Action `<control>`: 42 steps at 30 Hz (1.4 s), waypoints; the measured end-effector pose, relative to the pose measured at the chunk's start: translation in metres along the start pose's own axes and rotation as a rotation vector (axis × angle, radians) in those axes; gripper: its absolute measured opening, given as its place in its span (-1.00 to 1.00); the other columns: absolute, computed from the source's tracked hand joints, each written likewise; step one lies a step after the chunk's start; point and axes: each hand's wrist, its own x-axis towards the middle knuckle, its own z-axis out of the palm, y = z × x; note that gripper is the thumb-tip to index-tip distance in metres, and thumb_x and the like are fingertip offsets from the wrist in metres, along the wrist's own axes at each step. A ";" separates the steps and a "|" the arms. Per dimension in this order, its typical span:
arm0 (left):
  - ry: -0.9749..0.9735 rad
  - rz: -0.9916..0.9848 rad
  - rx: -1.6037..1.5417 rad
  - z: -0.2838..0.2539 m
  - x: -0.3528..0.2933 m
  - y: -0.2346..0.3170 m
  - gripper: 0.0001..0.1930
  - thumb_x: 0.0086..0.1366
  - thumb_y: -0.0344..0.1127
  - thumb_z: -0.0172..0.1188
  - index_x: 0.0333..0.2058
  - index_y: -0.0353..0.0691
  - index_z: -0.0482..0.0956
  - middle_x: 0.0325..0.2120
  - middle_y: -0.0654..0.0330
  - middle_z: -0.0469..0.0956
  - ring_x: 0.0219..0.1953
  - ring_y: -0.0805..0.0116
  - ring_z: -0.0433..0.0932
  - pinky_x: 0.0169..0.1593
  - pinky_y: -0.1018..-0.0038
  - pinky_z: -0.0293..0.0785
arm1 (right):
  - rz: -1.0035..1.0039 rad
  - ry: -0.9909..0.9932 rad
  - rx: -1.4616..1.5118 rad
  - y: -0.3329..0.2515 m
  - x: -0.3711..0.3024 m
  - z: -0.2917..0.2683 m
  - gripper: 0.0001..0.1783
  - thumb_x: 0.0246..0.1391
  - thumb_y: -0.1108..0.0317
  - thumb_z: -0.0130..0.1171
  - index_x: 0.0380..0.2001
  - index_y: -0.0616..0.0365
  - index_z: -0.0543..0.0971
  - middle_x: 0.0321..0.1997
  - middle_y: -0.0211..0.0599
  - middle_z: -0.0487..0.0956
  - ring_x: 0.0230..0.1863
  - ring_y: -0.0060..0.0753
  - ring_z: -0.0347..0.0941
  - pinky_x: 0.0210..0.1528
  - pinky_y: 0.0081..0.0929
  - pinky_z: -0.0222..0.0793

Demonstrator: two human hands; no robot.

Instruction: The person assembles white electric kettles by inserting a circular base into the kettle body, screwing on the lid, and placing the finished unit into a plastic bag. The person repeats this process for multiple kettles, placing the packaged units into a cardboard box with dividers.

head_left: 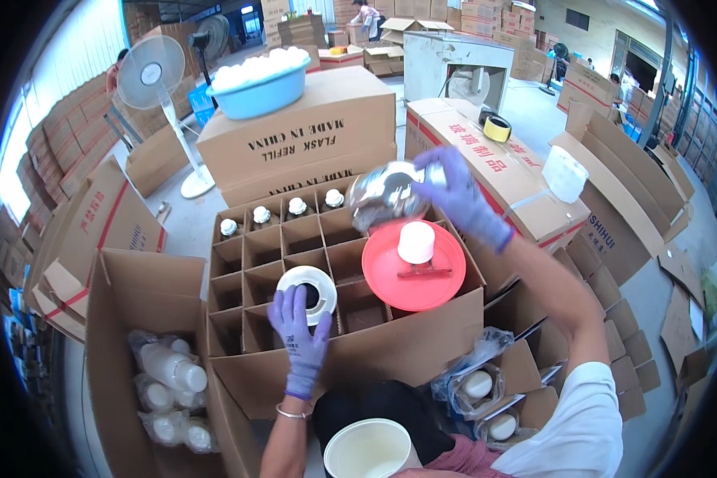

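Observation:
My right hand (454, 195), in a purple glove, grips a shiny silver glass flask refill (386, 193) near one end. The refill is tilted over the far right part of a divided cardboard box (350, 354). Resting on the near dividers, a white ring-shaped plastic piece (323, 288) has a dark round opening; my gloved left hand (299, 334) holds its near left edge. A red round plate (382, 283) lies on the box's right side. On it are a white cap (416, 241) and a dark reddish flat piece (425, 272). Several silver-white bottle tops (297, 206) show in the far compartments.
A carton on the left holds bagged white plastic parts (174, 368). A white bucket (370, 450) stands at my lap. Behind, a blue basin (259, 92) of white pieces sits on a carton. Yellow tape (497, 128) and a white roll (565, 174) rest on the right carton.

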 end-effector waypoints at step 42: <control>-0.687 -0.461 -0.482 -0.234 -0.266 0.089 -0.41 0.32 -0.38 0.22 0.30 -0.26 0.28 0.20 0.05 0.44 0.25 0.24 0.40 0.33 0.31 0.29 | -0.202 -0.439 0.627 -0.284 -0.287 -0.014 -0.11 -0.03 0.22 0.45 0.32 0.23 0.28 0.36 0.14 0.19 0.32 0.10 0.24 0.34 -0.20 0.21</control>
